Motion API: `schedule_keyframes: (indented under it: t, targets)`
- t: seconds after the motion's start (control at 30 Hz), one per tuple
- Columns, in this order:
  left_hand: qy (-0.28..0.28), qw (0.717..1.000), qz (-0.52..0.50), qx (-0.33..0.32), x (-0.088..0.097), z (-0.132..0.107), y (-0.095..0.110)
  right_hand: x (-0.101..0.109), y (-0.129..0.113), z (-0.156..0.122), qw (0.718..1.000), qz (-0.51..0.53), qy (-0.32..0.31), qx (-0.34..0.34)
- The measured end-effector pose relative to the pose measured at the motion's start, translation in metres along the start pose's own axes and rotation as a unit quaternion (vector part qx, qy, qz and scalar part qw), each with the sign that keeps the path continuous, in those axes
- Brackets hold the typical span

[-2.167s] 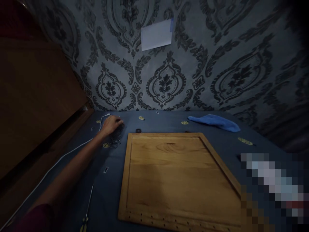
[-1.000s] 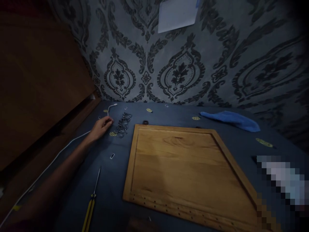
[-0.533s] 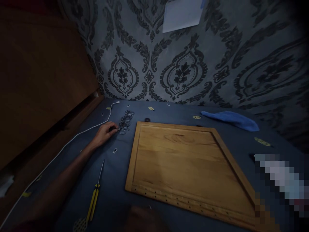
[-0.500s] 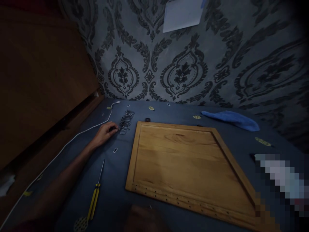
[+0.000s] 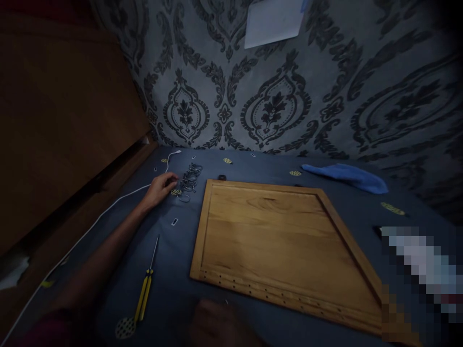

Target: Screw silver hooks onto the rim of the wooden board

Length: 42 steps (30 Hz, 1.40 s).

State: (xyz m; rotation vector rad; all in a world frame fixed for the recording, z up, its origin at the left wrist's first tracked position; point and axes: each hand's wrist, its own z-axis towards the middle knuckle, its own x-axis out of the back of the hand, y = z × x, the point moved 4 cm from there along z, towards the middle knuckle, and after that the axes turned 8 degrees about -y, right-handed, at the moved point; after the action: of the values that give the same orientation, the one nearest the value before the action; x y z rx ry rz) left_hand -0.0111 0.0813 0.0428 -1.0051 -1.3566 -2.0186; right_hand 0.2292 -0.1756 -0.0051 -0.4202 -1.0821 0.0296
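Observation:
Beside the small heap of dark metal hooks, my left hand hovers just to its left with bent fingers apart and nothing visible in them. One loose hook lies at the near end of the heap. My right hand is low in the picture, dark and closed, with a small shiny tip showing at its top; what it grips is mostly hidden. It is in front of a wooden board with a raised frame and rows of small holes along its near edge.
A screwdriver with a yellow handle lies left of the board. A white cable runs along the left, by a wooden panel. A blue cloth lies at the back right. A pixelated object is at the right.
My left hand has let go of the hook at the near end of the heap and moved slightly up and away. My right hand stays in about the same place.

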Motion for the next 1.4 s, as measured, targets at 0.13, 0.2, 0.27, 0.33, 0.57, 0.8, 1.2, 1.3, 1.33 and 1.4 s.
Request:
schedule_keyframes:
  t: [0.13,0.2,0.27,0.33,0.57,0.8,1.2,1.3,1.33,1.4]
  targets:
    - [-0.018,1.000,0.023,-0.003,-0.008,0.008,-0.009,0.003,0.000,0.000,1.000,-0.002,0.001,-0.002]
    - [-0.027,0.999,0.031,-0.004,-0.010,0.009,-0.011,0.004,-0.001,0.001,1.000,-0.002,0.017,-0.003]
    - [-0.032,0.999,0.034,-0.006,-0.010,0.008,-0.012,0.004,-0.001,0.001,1.000,-0.002,0.025,-0.004]
    - [-0.035,0.999,0.033,-0.009,-0.009,0.007,-0.011,0.003,-0.001,0.000,1.000,-0.001,0.024,-0.007]
    - [-0.030,0.999,0.011,-0.020,-0.003,0.006,-0.002,0.000,-0.001,-0.001,1.000,0.005,0.012,-0.014]
    - [-0.027,0.999,-0.019,-0.006,0.000,0.002,-0.004,-0.007,0.002,-0.003,1.000,0.001,0.013,-0.001]
    - [-0.047,0.997,-0.052,-0.020,-0.001,0.001,-0.004,0.007,-0.001,-0.001,0.998,0.021,0.060,-0.008]
    - [-0.049,0.997,-0.059,-0.023,-0.001,0.001,-0.004,0.009,-0.001,-0.001,0.996,0.020,0.082,-0.016]
    - [-0.050,0.997,-0.062,-0.023,0.000,0.001,-0.004,0.009,-0.001,-0.001,0.997,0.017,0.078,-0.017]
    - [-0.054,0.996,-0.066,-0.023,0.000,0.001,-0.004,0.006,-0.001,-0.001,0.998,0.007,0.056,-0.012]
